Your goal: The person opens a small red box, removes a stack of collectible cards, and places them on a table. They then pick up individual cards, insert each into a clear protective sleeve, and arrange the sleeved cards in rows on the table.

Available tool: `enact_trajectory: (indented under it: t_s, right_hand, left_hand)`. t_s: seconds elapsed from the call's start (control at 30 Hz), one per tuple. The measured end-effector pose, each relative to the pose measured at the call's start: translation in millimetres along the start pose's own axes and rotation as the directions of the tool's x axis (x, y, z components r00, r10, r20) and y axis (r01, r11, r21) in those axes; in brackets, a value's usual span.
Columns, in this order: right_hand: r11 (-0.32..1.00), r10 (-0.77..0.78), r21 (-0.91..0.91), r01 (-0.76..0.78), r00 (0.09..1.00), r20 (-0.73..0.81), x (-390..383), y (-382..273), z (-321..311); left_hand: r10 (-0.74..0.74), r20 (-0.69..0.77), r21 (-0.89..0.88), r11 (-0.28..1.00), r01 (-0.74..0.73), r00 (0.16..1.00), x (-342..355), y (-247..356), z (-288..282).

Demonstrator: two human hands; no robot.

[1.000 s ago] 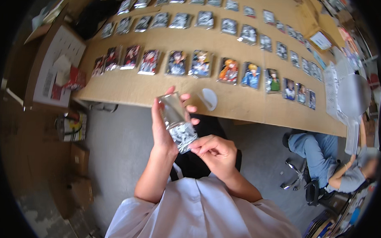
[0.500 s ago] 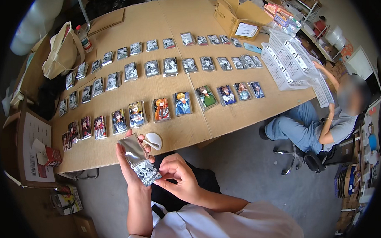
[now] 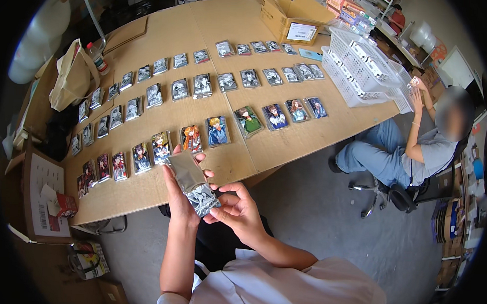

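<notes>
Across the palm of my left hand (image 3: pixel 180 200) lies a black-and-white illustrated card (image 3: pixel 202 198), its fingers curled round the far edge. A shiny, see-through sleeve (image 3: pixel 187 170) covers or extends beyond the card's upper end; whether the card is partly inside it I cannot tell. My right hand (image 3: pixel 237 212) pinches the card's lower right corner between thumb and fingers. Just beyond my hands, on the table, runs a row of coloured character card stacks, including an orange one (image 3: pixel 191 138) and a blue one (image 3: pixel 218 131). Behind them stand rows of grey card stacks (image 3: pixel 202 85).
The wooden table (image 3: pixel 265 147) also bears an open cardboard box (image 3: pixel 291 19), white plastic baskets (image 3: pixel 353 75), a canvas bag (image 3: pixel 71 81) and a bottle (image 3: pixel 98 60). At the right a seated person (image 3: pixel 421 139) holds something small. A carton (image 3: pixel 43 198) stands at the left.
My hands and the card have shifted slightly right in the picture. The white rounded object beside my left hand is now out of sight. The seated person's hands have risen, holding a small item.
</notes>
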State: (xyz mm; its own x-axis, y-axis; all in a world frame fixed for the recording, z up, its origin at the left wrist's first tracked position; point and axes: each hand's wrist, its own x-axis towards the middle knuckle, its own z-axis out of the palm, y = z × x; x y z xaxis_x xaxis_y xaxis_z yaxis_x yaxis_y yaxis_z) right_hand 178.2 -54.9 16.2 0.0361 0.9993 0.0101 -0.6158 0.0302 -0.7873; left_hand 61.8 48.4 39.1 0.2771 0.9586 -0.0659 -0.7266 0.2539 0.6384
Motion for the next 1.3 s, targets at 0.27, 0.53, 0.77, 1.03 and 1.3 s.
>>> enact_trajectory:
  t_s: [0.27, 0.53, 0.77, 1.03, 1.3]
  right_hand:
    - [0.999, -0.035, 0.001, 0.035, 0.999, -0.032, -1, -11, -14]
    - [0.998, -0.058, -0.006, 0.058, 0.997, -0.053, -1, -12, -21]
    - [0.999, -0.048, 0.019, 0.05, 0.996, -0.068, -1, -12, -17]
    - [0.999, -0.051, 0.01, 0.053, 0.992, -0.113, 3, -6, -7]
    - [0.999, -0.044, -0.011, 0.043, 0.995, -0.094, 8, 2, 2]
  left_hand:
    - [-0.029, 0.071, -0.084, 0.996, 0.035, 0.997, 17, -16, 9]
    - [-0.062, 0.063, -0.089, 0.994, 0.068, 0.996, 19, -21, 13]
    - [-0.018, 0.042, -0.092, 0.996, 0.021, 0.999, 17, -20, 20]
    - [0.041, 0.019, -0.082, 0.996, -0.039, 0.999, 18, -17, 8]
    - [0.062, -0.006, -0.125, 0.99, -0.062, 0.998, 18, -10, -3]
